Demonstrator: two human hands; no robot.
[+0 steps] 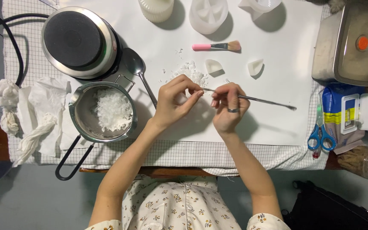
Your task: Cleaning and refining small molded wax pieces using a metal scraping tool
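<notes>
A: What do the hands hold?

B: The right hand (228, 106) pinches a thin metal tool (260, 100); its tip points to 9 o'clock. The left hand (173, 102) grips a small white wax piece (179, 99), touching the tool's tip.

A: And around them?

B: White flakes (190, 72) lie at 12 o'clock on the counter (277, 123); a small pot (103, 111) of flakes stands at 9 o'clock.
</notes>
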